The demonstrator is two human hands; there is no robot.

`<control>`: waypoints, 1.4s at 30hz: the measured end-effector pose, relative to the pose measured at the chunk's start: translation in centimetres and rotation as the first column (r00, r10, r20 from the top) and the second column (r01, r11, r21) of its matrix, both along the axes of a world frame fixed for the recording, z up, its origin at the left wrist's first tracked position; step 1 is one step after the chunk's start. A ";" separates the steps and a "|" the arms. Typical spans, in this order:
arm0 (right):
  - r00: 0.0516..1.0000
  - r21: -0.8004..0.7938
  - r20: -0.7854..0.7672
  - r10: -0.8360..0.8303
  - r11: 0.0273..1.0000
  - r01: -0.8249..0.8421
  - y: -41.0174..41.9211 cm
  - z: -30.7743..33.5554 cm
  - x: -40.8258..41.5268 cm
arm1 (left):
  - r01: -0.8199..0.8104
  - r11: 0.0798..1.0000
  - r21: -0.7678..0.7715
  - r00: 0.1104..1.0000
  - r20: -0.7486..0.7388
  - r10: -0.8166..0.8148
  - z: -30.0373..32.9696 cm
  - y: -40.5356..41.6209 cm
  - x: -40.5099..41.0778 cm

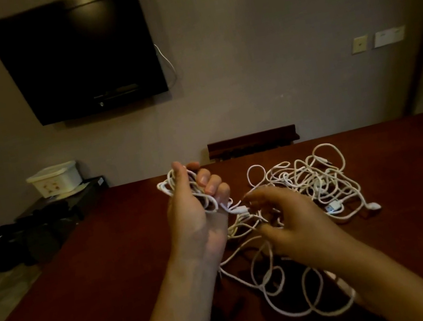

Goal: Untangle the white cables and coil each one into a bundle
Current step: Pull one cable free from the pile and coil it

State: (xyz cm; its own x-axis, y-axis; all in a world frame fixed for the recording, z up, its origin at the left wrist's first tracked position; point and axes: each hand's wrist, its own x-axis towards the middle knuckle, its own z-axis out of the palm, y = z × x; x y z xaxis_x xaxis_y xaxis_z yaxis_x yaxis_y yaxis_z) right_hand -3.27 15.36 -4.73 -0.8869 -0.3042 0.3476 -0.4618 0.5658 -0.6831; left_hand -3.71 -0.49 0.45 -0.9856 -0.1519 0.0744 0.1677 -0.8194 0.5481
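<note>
My left hand (pixel 193 208) is raised over the dark red table (pixel 104 264), palm up, fingers curled round a bunch of white cable loops (pixel 172 185). From that bunch a strand runs right to a white plug (pixel 240 210). My right hand (pixel 291 219) hovers beside the plug with fingers spread and loosely bent; it is blurred, and whether it pinches the strand is unclear. A tangled pile of white cables (pixel 312 179) lies on the table behind it, with a USB plug (pixel 333 206) at its right. More loose loops (pixel 284 289) lie under my forearms.
A black TV (pixel 78 53) hangs on the wall. A white plastic box (pixel 54 179) stands on a low dark stand at the left, with dark bags on the floor beside it. A dark wooden rack (pixel 252 141) sits behind the table's far edge.
</note>
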 end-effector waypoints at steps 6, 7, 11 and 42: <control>0.987 -0.453 0.054 0.151 0.885 -0.111 -0.6 0.5 0.4 | 0.008 0.986 -0.168 0.994 0.108 0.010 -0.7 0.8 -0.1; 0.995 -0.435 0.026 0.098 0.897 -0.076 -0.5 0.3 0.2 | -0.004 0.976 -0.216 0.994 0.107 0.028 -0.8 0.9 0.0; 0.993 -0.522 0.031 -0.112 0.846 0.112 0.1 0.3 -0.1 | 0.077 0.926 -0.369 0.990 0.138 -0.027 -1.4 1.1 0.1; 0.972 -0.545 0.225 -0.074 0.817 0.188 0.5 0.4 -0.4 | -0.040 0.445 -0.894 0.999 -0.026 0.037 -2.7 1.6 0.8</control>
